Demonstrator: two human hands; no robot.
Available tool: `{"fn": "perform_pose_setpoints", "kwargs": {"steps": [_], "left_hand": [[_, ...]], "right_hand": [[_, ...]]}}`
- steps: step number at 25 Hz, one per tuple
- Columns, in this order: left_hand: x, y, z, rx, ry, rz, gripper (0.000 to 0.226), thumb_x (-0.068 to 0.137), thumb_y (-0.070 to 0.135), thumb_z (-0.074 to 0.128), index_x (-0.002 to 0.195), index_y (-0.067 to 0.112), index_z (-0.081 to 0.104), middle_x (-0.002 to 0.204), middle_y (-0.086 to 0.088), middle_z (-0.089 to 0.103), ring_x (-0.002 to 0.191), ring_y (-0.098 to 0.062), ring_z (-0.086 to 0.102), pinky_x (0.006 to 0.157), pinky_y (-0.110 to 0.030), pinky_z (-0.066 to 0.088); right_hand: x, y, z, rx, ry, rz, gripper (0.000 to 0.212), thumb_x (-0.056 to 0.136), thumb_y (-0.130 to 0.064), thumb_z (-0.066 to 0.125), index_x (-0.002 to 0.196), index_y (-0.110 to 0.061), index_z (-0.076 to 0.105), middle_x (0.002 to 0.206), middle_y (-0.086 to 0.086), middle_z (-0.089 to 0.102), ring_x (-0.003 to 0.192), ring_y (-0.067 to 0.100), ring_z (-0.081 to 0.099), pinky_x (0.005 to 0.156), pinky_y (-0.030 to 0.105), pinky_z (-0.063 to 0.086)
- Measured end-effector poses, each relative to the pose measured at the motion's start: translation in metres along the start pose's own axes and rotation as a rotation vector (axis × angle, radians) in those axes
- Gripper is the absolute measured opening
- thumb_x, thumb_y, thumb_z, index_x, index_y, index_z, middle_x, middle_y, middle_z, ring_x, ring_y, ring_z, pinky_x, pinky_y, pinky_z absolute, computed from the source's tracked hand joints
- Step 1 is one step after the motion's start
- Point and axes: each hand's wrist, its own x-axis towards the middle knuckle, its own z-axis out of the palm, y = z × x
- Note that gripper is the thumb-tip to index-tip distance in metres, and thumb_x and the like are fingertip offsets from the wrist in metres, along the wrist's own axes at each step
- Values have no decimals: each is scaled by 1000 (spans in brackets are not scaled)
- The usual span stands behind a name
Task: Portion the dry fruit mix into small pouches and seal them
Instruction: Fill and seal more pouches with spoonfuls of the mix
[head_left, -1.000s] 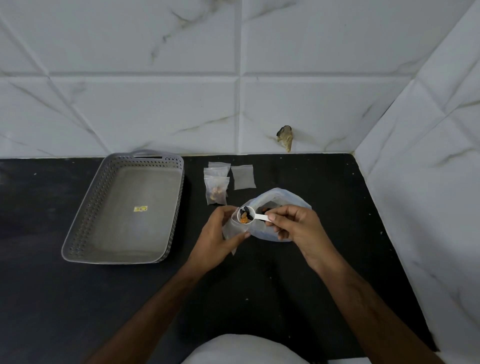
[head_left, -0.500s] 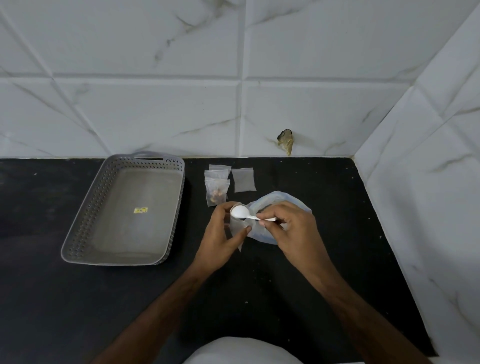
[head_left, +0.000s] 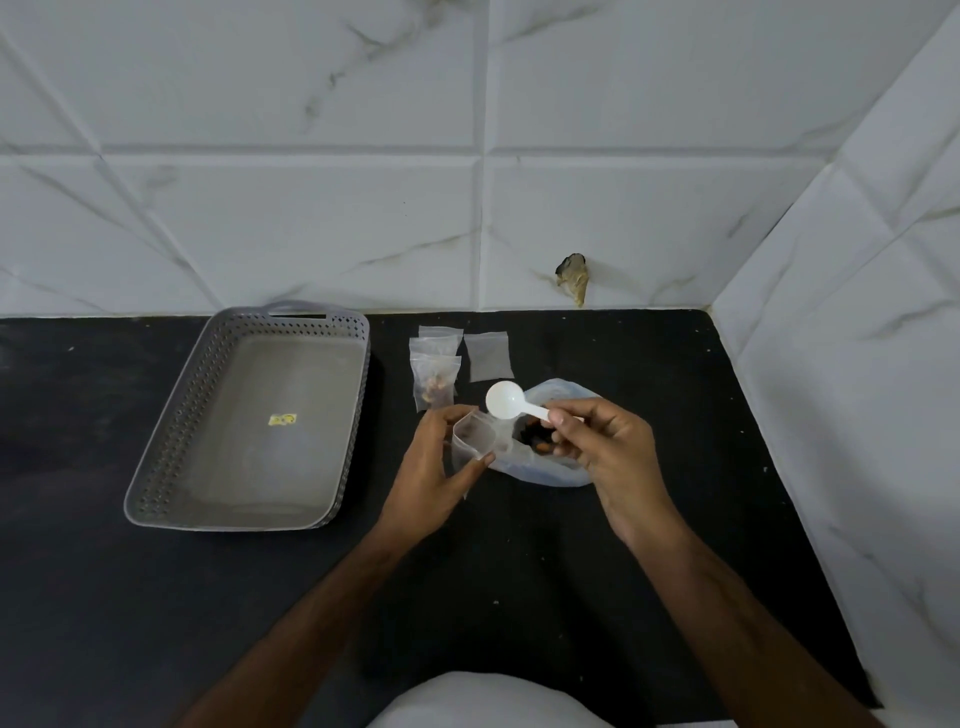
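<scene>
My left hand (head_left: 434, 467) holds a small clear pouch (head_left: 471, 439) upright with its mouth open; some dark pieces lie inside it. My right hand (head_left: 605, 447) pinches the handle of a white plastic spoon (head_left: 506, 400), whose empty bowl sits just above and right of the pouch mouth. Behind the hands lies the big clear bag of dry fruit mix (head_left: 550, 457), open, with brown and orange pieces showing. A filled pouch (head_left: 436, 387) lies further back on the counter on top of empty ones, and one flat empty pouch (head_left: 488, 356) lies beside them.
A grey perforated plastic tray (head_left: 156, 467) stands on the black counter (head_left: 675, 519) to the left, holding nothing but a yellow sticker. White marble-tiled walls close the back and the right side. A white cloth edge shows at the bottom.
The spoon was full over the pouch, tipped into it, and now stands lifted and empty. The pouch mouth is now visible in my left hand.
</scene>
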Motion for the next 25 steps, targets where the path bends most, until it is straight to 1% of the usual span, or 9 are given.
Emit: {"fn": "perform_pose_setpoints", "kwargs": {"steps": [2, 4, 8, 10, 15, 17, 19, 22, 25], "left_hand": [[-5, -17, -9, 106, -27, 4, 54, 88, 24, 77, 134, 25, 50, 131, 13, 54, 120, -2, 57, 94, -20, 52], [-11, -40, -20, 262, -48, -28, 56, 86, 23, 79, 134, 24, 50, 131, 11, 53, 116, -1, 57, 95, -26, 55], [-19, -78, -35, 439, -154, -177, 64, 84, 21, 79, 139, 22, 47, 134, 3, 51, 116, -8, 55, 98, -38, 55], [-19, -84, -36, 511, -234, -200, 66, 85, 24, 78, 142, 22, 44, 136, 1, 50, 120, -13, 55, 101, -43, 53], [-10, -75, -26, 830, -382, -317, 79, 87, 47, 69, 152, 28, 28, 147, 1, 41, 133, -22, 45, 110, -51, 40], [-6, -69, -22, 836, -418, -356, 91, 82, 56, 72, 155, 29, 24, 151, 2, 34, 138, -23, 39, 112, -53, 36], [0, -58, -17, 759, -390, -346, 96, 80, 62, 71, 156, 30, 22, 155, 3, 29, 142, -23, 33, 114, -52, 32], [17, -42, -1, 543, -277, -287, 79, 90, 56, 65, 154, 27, 29, 156, 0, 32, 143, -21, 35, 115, -52, 33], [45, -36, 19, 348, -324, -384, 65, 97, 40, 62, 152, 22, 33, 152, -7, 38, 140, -25, 44, 113, -54, 38]], "right_hand": [[6, 6, -9, 140, 42, 135, 12, 90, -3, 71, 99, -7, 77, 91, 10, 77, 77, 16, 67, 77, 31, 58], [10, 13, -20, 199, 83, 218, 11, 90, -4, 70, 96, -10, 78, 92, 9, 76, 80, 16, 67, 78, 30, 57], [19, 25, -46, 221, 175, 245, 11, 90, -6, 71, 99, -8, 75, 89, 8, 76, 80, 15, 67, 74, 27, 57], [24, 31, -54, 207, 191, 247, 13, 90, -7, 71, 103, -7, 74, 89, 7, 76, 75, 12, 66, 69, 23, 57], [31, 48, -66, -21, 231, 196, 13, 90, -5, 71, 100, -12, 76, 96, 9, 76, 84, 17, 68, 78, 33, 57], [31, 54, -69, -136, 224, 151, 16, 91, -2, 70, 100, -13, 76, 97, 6, 75, 87, 17, 70, 73, 27, 57], [33, 59, -71, -238, 192, 134, 22, 92, 0, 67, 102, -16, 76, 98, 2, 76, 88, 14, 72, 76, 26, 58], [36, 63, -68, -430, 60, 100, 27, 94, -1, 65, 105, -23, 75, 98, -5, 75, 88, 6, 72, 82, 26, 57], [43, 64, -47, -602, -59, 57, 24, 96, -6, 63, 110, -22, 73, 101, -9, 73, 91, 1, 70, 85, 22, 55]]}}
